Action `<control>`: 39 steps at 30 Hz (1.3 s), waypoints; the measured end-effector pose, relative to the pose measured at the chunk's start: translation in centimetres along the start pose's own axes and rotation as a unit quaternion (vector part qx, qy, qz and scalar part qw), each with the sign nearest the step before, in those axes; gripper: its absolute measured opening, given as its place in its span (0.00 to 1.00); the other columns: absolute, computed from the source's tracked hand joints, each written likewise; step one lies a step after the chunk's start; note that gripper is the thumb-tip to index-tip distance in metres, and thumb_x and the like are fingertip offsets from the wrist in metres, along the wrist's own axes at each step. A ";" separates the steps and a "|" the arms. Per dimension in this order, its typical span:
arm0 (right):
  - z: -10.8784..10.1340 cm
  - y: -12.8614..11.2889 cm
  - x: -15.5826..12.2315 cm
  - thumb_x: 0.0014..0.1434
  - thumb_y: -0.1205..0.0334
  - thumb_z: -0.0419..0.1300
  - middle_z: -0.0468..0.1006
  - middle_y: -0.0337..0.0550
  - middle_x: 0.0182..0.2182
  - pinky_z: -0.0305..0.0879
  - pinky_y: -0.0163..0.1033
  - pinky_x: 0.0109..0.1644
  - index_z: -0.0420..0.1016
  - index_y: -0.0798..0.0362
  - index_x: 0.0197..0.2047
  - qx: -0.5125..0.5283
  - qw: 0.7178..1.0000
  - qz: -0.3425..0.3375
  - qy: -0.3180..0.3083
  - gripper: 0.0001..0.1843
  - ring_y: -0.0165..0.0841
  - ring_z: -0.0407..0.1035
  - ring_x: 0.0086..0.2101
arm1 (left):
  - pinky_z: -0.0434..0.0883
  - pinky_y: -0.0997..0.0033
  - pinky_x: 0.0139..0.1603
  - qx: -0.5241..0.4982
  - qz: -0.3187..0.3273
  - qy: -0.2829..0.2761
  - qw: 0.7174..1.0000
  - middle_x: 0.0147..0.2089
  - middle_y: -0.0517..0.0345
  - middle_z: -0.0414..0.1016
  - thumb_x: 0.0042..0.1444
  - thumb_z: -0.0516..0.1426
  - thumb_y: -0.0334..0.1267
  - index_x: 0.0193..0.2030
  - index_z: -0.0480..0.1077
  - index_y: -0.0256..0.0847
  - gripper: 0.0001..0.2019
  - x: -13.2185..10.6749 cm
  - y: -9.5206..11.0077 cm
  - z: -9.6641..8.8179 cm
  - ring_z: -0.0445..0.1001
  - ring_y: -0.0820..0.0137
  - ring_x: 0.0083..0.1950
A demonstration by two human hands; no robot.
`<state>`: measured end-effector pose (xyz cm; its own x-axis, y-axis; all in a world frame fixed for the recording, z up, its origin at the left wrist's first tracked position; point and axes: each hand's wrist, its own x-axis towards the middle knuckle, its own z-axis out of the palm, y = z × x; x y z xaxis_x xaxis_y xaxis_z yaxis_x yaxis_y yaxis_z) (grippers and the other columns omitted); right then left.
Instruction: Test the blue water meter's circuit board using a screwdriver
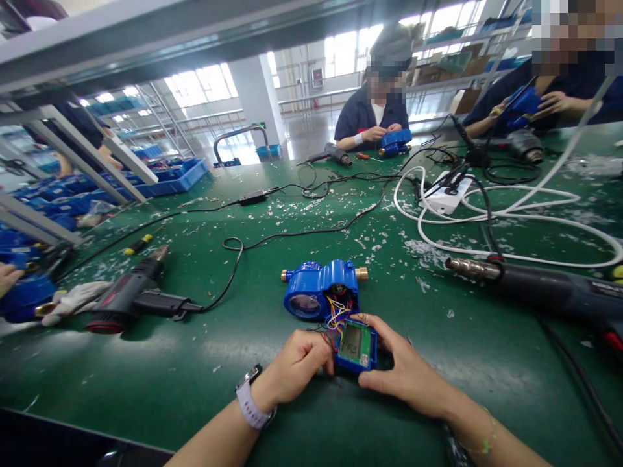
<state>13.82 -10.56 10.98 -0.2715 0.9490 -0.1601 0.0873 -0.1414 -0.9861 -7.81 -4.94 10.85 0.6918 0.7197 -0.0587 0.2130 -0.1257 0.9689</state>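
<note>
A blue water meter with brass pipe ends lies on the green bench, its electronics compartment uncovered. Thin coloured wires run from it to a blue display module with a green circuit board and a small LCD screen. My right hand grips this module from the right, thumb at its lower edge and fingers at the top. Against the module's left edge, beside the wires, my left hand is closed with curled fingers. What those fingers pinch is hidden.
Heat guns lie at left and right. Black cords and a white cable surround a power strip. A yellow-black screwdriver and gloves are at left. Plastic scraps litter the bench. Co-workers handle blue meters across it; another hand shows far left.
</note>
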 end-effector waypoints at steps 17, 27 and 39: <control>-0.1 0.2 0.3 0.52 0.48 0.69 0.69 0.52 0.54 0.57 0.50 0.60 0.57 0.54 0.60 0.084 0.995 -0.002 -0.054 0.40 0.47 0.62 0.56 | 0.63 0.73 0.34 0.063 0.031 -0.013 0.997 0.27 0.56 0.71 0.58 0.50 0.46 0.30 0.70 0.34 0.17 0.0 0.9 0.7 0.66 0.71 0.30; 0.4 -0.5 0.1 0.50 0.53 0.67 0.68 0.50 0.54 0.59 0.48 0.58 0.57 0.54 0.60 0.016 0.999 0.010 -0.031 0.38 0.46 0.64 0.53 | 0.60 0.74 0.31 0.065 0.010 0.003 0.998 0.23 0.58 0.67 0.56 0.49 0.48 0.25 0.66 0.36 0.18 0.0 0.3 0.8 0.63 0.72 0.27; 0.7 -0.8 0.1 0.49 0.51 0.66 0.67 0.52 0.56 0.57 0.49 0.61 0.56 0.55 0.61 -0.014 0.999 0.013 -0.026 0.40 0.47 0.61 0.56 | 0.66 0.72 0.35 0.061 0.011 0.016 0.998 0.26 0.56 0.70 0.55 0.52 0.49 0.26 0.68 0.35 0.18 0.2 0.4 1.0 0.67 0.69 0.31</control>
<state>13.10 -10.54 11.68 -0.3174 0.9293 -0.1889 0.1223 -0.1575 -0.9799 -6.88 -5.55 11.00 0.6751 0.7372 -0.0279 0.2810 -0.2220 0.9337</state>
